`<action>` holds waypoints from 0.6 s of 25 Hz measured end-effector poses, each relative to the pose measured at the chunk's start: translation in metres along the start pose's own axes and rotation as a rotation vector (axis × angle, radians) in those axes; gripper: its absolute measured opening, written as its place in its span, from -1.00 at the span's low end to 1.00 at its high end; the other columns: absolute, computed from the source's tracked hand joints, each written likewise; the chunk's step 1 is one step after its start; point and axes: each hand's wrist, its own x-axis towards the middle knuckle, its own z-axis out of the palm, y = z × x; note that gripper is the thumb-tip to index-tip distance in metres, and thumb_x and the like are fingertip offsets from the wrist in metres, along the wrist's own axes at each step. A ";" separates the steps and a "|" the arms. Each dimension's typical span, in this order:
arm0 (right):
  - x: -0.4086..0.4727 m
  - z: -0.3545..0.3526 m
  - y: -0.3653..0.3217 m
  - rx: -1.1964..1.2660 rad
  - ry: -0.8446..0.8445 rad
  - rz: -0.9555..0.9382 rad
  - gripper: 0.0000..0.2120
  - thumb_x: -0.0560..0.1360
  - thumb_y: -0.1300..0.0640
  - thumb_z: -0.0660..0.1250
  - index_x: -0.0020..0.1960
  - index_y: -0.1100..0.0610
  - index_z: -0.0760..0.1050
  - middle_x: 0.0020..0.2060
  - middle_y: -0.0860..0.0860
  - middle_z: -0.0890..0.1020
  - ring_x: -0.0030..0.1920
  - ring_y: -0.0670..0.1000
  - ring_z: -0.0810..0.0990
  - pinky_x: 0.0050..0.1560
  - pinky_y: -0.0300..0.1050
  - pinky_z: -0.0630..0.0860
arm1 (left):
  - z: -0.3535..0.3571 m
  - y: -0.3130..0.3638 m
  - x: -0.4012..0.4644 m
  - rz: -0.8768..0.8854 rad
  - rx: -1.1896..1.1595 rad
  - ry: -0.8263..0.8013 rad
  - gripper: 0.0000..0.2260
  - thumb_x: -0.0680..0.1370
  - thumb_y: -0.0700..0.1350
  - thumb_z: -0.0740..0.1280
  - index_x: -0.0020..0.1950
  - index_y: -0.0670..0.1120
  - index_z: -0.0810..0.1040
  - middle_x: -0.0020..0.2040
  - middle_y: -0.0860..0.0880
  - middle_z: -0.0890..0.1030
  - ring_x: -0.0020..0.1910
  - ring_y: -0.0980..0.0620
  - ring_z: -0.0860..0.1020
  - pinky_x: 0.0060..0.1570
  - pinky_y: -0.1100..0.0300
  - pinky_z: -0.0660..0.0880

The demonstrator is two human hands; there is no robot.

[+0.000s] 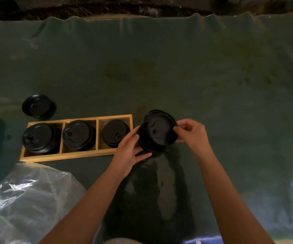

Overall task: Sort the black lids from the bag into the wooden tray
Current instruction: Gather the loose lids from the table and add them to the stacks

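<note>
A small stack of black lids [158, 132] is held just right of the wooden tray [68, 156]. My left hand [129, 152] grips the stack's lower left edge and my right hand [191, 132] pinches its right rim. The tray has three compartments, each holding a stack of black lids: left [38, 138], middle [78, 134], right [114, 133]. Another stack of black lids [38, 106] stands on the table behind the tray's left end. The clear plastic bag [27, 201] lies at the lower left, in front of the tray.
A dark green sheet [177, 67] covers the table, wrinkled along the far edge. A dark brown surface [142, 6] runs behind it. A shiny dark patch [152, 191] lies on the sheet between my forearms.
</note>
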 end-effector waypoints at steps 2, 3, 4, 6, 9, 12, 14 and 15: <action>-0.008 0.014 0.005 -0.153 -0.037 -0.007 -0.91 0.41 0.35 0.34 -0.17 0.18 0.54 -0.37 0.03 0.56 -0.45 -0.03 0.54 -0.36 -0.12 0.60 | 0.003 0.001 -0.001 0.012 0.028 -0.009 -0.78 0.57 -0.05 0.20 0.20 0.14 0.46 0.16 0.00 0.58 0.08 -0.02 0.61 -0.20 0.06 0.61; -0.010 0.019 0.007 -0.193 -0.052 -0.018 -0.90 0.40 0.33 0.36 -0.17 0.15 0.53 -0.36 0.03 0.56 -0.45 -0.04 0.54 -0.35 -0.10 0.61 | 0.002 0.000 -0.001 0.030 0.050 -0.005 -0.76 0.56 -0.09 0.23 0.19 0.14 0.46 0.16 0.00 0.58 0.07 -0.01 0.61 -0.21 0.08 0.61; -0.011 0.023 0.010 -0.206 -0.066 -0.029 -0.89 0.40 0.29 0.37 -0.19 0.10 0.53 -0.36 0.02 0.56 -0.45 -0.07 0.55 -0.37 -0.12 0.61 | 0.000 0.000 -0.002 0.050 0.069 0.000 -0.73 0.56 -0.15 0.23 0.19 0.15 0.45 0.17 0.00 0.57 0.07 0.00 0.61 -0.21 0.08 0.61; -0.007 0.025 0.010 -0.133 -0.060 -0.025 -0.94 0.40 0.14 0.41 -0.22 0.01 0.54 -0.33 0.01 0.59 -0.44 -0.09 0.57 -0.44 -0.18 0.57 | -0.006 -0.001 -0.003 0.064 0.080 0.007 -0.68 0.57 -0.22 0.19 0.23 0.14 0.43 0.17 0.00 0.57 0.06 0.01 0.61 -0.21 0.10 0.61; 0.025 0.024 0.013 -0.159 0.118 0.033 -0.79 0.42 0.00 0.37 -0.01 0.09 0.55 -0.10 0.11 0.63 -0.24 0.05 0.64 -0.28 -0.07 0.62 | -0.017 0.000 -0.007 0.072 0.061 0.016 -0.67 0.58 -0.23 0.17 0.16 0.18 0.48 0.15 0.02 0.59 0.03 0.03 0.64 -0.22 0.13 0.61; 0.057 0.030 0.019 -0.463 0.110 0.102 -0.60 0.42 0.07 0.39 0.18 0.23 0.46 0.02 0.20 0.62 -0.01 0.21 0.62 0.08 0.12 0.54 | -0.023 0.003 -0.012 0.086 0.031 0.030 -0.67 0.57 -0.23 0.19 0.11 0.20 0.50 0.14 0.01 0.59 0.00 0.04 0.64 -0.23 0.13 0.61; 0.063 0.037 0.024 -0.569 0.062 0.085 -0.69 0.41 0.16 0.37 0.11 0.25 0.49 -0.05 0.22 0.65 -0.02 0.22 0.63 0.09 0.05 0.53 | -0.027 0.005 -0.014 0.103 0.005 0.045 -0.67 0.57 -0.24 0.20 0.20 0.15 0.47 0.15 -0.01 0.59 0.01 0.03 0.64 -0.24 0.13 0.61; 0.063 0.038 0.025 -0.602 0.065 0.067 -0.77 0.40 0.21 0.34 0.03 0.25 0.52 -0.08 0.23 0.66 -0.04 0.21 0.63 0.05 0.00 0.55 | -0.029 0.006 -0.015 0.113 -0.003 0.053 -0.66 0.57 -0.24 0.20 0.25 0.12 0.44 0.15 -0.01 0.59 0.02 0.02 0.63 -0.24 0.12 0.61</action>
